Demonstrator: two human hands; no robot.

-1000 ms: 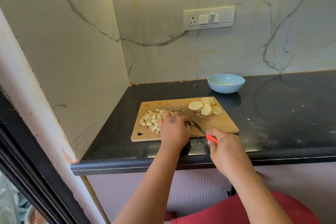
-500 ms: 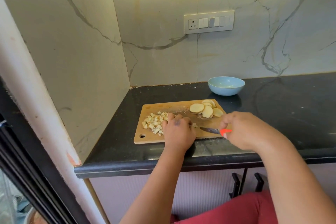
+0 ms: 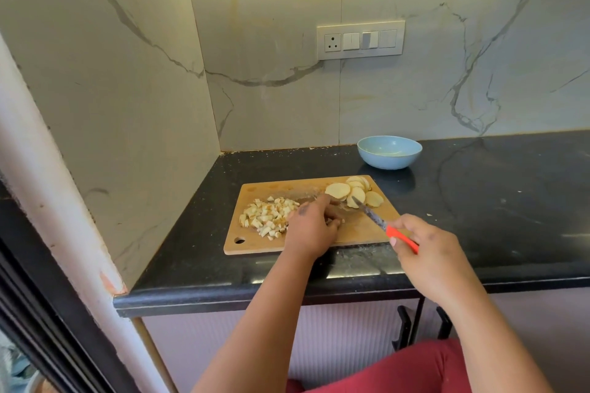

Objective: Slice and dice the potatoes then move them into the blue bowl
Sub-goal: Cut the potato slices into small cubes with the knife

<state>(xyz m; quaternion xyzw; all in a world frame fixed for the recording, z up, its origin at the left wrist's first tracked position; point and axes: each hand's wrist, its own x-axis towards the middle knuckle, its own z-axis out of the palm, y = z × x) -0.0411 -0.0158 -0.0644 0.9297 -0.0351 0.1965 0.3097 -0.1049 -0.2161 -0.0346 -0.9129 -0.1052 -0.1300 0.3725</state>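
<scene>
Black counter (image 3: 498, 201), left hand (image 3: 311, 226) curled beside diced potato (image 3: 266, 215) — right hand (image 3: 424, 246) grips knife (image 3: 383, 225).

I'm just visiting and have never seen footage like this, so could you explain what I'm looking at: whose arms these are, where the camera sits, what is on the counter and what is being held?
There is no machine here: a person works with two bare hands, and one wide-angle camera worn on the head looks forward and down, so the arms reach in from the bottom.

On the black counter lies a wooden cutting board. On its left part is a pile of diced potato; at its far right are round potato slices. Behind the board stands the blue bowl, with no potato in it yet.

The right hand grips a knife by its orange handle, the blade pointing toward the slices. The left hand rests on the board beside the diced pile, fingers curled; what they hold is hidden.
</scene>
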